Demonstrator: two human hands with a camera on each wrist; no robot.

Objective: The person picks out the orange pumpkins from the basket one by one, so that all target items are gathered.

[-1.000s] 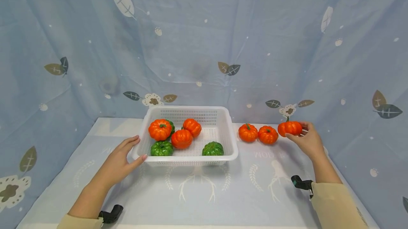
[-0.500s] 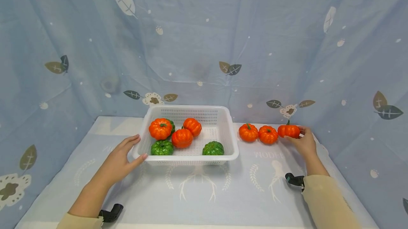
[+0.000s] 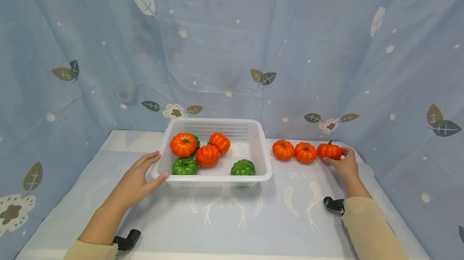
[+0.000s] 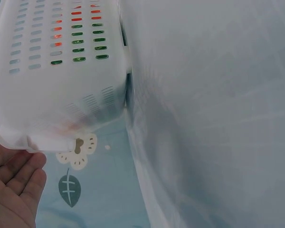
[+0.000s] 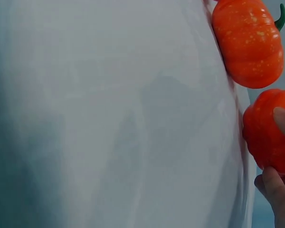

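Observation:
At the right end of a row, my right hand [image 3: 346, 168] holds an orange toy pumpkin [image 3: 329, 151] between thumb and fingers, and the pumpkin appears to rest on the table. In the right wrist view the thumb lies over this pumpkin [image 5: 268, 130] with fingertips at its side. Two more orange pumpkins stand left of it, the near one [image 3: 305, 153] and the far one [image 3: 283, 149]. My left hand [image 3: 132, 183] touches the left end of a white plastic basket [image 3: 217, 178], fingers and thumb spread and extended. Inside lie orange pumpkins [image 3: 208, 155] and green pumpkins [image 3: 185, 166], one green mostly hidden.
A pale printed cloth covers the table [image 3: 232, 228]. Blue patterned curtain [image 3: 217, 50] hangs close behind the basket and the pumpkin row, and at both sides. Another green pumpkin [image 3: 243, 168] lies at the basket's front right.
My right hand has moved slightly left and down with its pumpkin, bringing it to the row beside the other two. The left hand and basket have kept their places.

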